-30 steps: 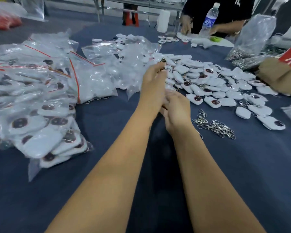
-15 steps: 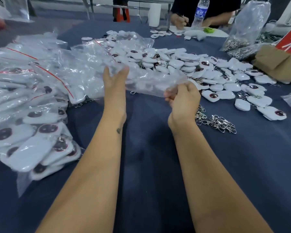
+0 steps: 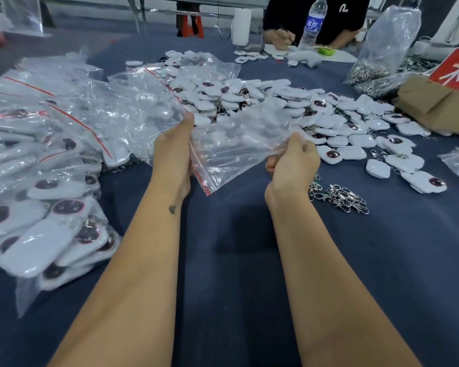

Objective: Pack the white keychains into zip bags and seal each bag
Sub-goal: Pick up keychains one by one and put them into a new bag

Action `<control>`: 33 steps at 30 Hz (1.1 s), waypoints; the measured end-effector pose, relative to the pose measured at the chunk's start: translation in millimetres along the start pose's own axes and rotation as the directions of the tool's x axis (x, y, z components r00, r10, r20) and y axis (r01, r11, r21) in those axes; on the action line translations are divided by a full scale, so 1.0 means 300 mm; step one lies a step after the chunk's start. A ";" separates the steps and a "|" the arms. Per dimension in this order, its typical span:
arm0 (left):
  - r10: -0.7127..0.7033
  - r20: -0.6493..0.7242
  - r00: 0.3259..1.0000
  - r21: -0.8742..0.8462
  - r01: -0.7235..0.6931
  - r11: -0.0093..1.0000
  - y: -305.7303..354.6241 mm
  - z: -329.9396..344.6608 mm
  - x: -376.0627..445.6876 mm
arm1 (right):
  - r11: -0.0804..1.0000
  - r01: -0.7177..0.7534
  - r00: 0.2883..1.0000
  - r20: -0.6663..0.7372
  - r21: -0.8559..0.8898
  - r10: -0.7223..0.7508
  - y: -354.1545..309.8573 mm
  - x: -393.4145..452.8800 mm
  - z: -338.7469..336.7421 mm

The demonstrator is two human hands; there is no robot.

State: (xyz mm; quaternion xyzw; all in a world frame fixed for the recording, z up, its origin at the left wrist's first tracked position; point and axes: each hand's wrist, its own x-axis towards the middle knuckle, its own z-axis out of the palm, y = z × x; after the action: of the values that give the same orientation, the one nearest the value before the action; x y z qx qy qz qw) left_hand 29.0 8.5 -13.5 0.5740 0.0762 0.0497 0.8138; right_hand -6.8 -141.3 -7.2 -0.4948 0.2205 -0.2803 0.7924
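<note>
I hold an empty clear zip bag (image 3: pixel 233 152) with a red seal strip above the blue table. My left hand (image 3: pixel 174 152) holds its red-striped edge, with the thumb up along the plastic. My right hand (image 3: pixel 293 161) grips the opposite end with curled fingers. Behind the bag lies a broad heap of loose white keychains (image 3: pixel 289 104), some showing a dark round face. A pile of filled zip bags (image 3: pixel 37 181) covers the left side. Empty zip bags (image 3: pixel 122 112) lie in a stack just left of my left hand.
A cluster of loose metal clasps (image 3: pixel 339 197) lies right of my right wrist. A brown box with a red sign (image 3: pixel 440 99) and a bag of metal rings (image 3: pixel 382 54) stand at the far right. Across the table a person writes next to a water bottle (image 3: pixel 313 22).
My hands were together at the keychain heap, then drew apart with a zip bag stretched between them. The bag now hangs lower and nearer to me.
</note>
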 end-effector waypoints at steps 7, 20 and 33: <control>0.311 -0.438 0.844 0.091 -0.303 0.949 0.018 -0.017 -0.011 | 0.930 0.246 0.961 -0.055 -0.274 -0.270 0.007 -0.024 0.013; 0.306 0.180 0.935 0.219 -0.342 0.914 -0.005 0.049 -0.057 | 0.889 0.245 0.884 0.467 -0.388 -0.040 0.072 -0.091 0.077; 0.499 0.333 0.800 0.605 -0.587 0.538 -0.050 0.046 -0.060 | 0.962 -0.250 0.882 0.435 0.110 0.180 0.036 -0.060 0.069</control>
State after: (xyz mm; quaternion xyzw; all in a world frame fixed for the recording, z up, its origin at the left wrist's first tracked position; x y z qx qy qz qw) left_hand 13.5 -12.4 -21.9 0.8274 -0.1420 0.2339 0.4904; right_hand -4.7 -111.8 -7.1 -0.4496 0.0746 -0.0942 0.8851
